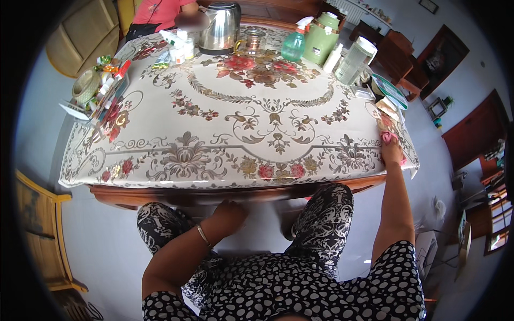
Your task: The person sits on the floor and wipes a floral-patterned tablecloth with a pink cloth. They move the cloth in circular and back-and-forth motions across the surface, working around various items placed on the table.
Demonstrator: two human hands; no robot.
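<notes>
My right hand (393, 153) presses on the right edge of the tabletop, its fingers closed on a pink cloth (388, 137) that pokes out ahead of and beside them. Under it lies a white tablecloth (241, 125) with red flowers and grey scrolls. My left hand (227, 215), with a bangle at the wrist, is curled into a fist above my lap, just below the table's front edge. Nothing shows in it. Just beyond the right hand are a light brown item (386, 108) and a round green-rimmed object (390, 91).
Along the far side stand a steel kettle (220, 29), a glass jar (253, 40), a green spray bottle (294, 45), a green flask (321, 38) and a clear jug (355, 61). A basket (85, 86) and small items fill the left corner. A person in red (160, 13) sits across.
</notes>
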